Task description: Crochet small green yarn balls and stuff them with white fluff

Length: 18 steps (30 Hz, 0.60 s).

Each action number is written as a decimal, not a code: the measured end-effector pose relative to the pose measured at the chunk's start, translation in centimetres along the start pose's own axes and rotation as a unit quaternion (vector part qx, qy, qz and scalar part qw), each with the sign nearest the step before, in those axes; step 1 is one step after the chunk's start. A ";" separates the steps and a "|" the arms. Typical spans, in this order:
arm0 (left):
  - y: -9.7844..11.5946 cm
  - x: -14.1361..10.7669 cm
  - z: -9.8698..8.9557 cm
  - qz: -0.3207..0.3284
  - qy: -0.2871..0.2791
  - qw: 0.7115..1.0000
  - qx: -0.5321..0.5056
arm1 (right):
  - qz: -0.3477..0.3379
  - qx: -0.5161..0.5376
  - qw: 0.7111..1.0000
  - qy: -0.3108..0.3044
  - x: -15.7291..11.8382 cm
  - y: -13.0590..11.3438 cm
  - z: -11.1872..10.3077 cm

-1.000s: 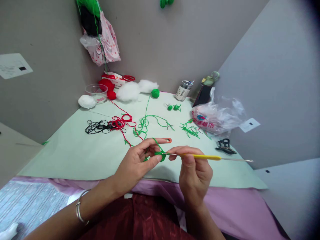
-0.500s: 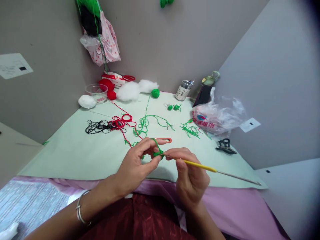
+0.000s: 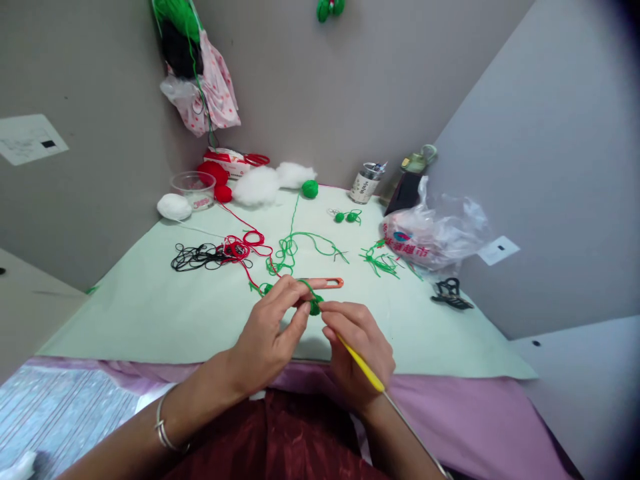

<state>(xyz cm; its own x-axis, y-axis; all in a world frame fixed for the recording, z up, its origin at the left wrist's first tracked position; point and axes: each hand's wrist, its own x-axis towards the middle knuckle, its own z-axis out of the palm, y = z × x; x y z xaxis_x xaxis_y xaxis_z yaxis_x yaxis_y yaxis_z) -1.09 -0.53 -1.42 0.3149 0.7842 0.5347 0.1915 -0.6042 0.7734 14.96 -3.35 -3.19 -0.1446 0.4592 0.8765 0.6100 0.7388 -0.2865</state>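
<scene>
My left hand (image 3: 273,333) pinches a small green crochet piece (image 3: 315,305) between thumb and fingers. A strand of green yarn runs over its index finger, where an orange yarn guide (image 3: 334,283) with a slot sits. My right hand (image 3: 361,353) is closed on a crochet hook with a yellow handle (image 3: 364,368); its fingertips touch the right side of the green piece. The hook's tip is hidden at the stitches, while its metal rear end slants down over the right forearm. Below the left fingers, part of the work is covered.
Tangled red yarn (image 3: 250,241), black yarn (image 3: 197,257) and green yarn (image 3: 287,253) lie beyond my hands. White stuffing (image 3: 257,185), a clear tub (image 3: 194,190) and a pen holder (image 3: 365,183) stand at the back. A plastic bag (image 3: 435,230) and black hair claw (image 3: 451,294) are at right.
My right hand has turned and shifted left, swinging the hook from nearly level to steeply slanted, its rear end now low. The green piece has tilted in my left fingers.
</scene>
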 end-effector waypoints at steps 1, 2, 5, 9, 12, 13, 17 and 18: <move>0.1 0.0 0.0 -0.026 -0.002 0.999 -0.030 | 0.001 0.006 1.000 0.001 0.0 0.0 0.0; 0.2 0.0 0.0 -0.057 -0.001 0.996 -0.069 | 0.002 0.010 1.000 0.000 0.0 0.0 -0.1; 0.3 0.2 0.3 -0.157 0.007 0.965 -0.211 | 0.002 0.005 1.000 0.007 -0.2 0.0 0.0; 0.1 0.4 0.7 -0.232 0.005 0.906 -0.355 | -0.012 -0.064 0.998 0.023 -0.9 0.2 0.4; 0.1 0.4 0.9 -0.276 -0.006 0.863 -0.424 | -0.027 -0.096 0.995 0.031 -1.4 0.4 0.7; 0.2 0.4 0.9 -0.295 -0.011 0.844 -0.447 | -0.027 -0.091 0.995 0.035 -1.4 0.5 0.7; 0.1 0.7 0.6 -0.340 -0.039 0.788 -0.512 | 0.031 0.026 0.998 0.039 -0.5 0.4 0.2; 0.1 0.8 0.4 -0.342 -0.042 0.787 -0.512 | 0.059 0.068 0.995 0.033 -0.1 0.3 -0.1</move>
<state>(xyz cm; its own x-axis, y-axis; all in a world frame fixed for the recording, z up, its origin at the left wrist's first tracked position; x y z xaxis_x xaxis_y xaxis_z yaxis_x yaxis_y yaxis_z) -0.44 -0.03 -1.09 0.5327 0.8382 -0.1166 -0.4931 0.4194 0.7622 15.25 -3.25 -3.35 -0.0237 0.5173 0.8555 0.5084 0.7431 -0.4352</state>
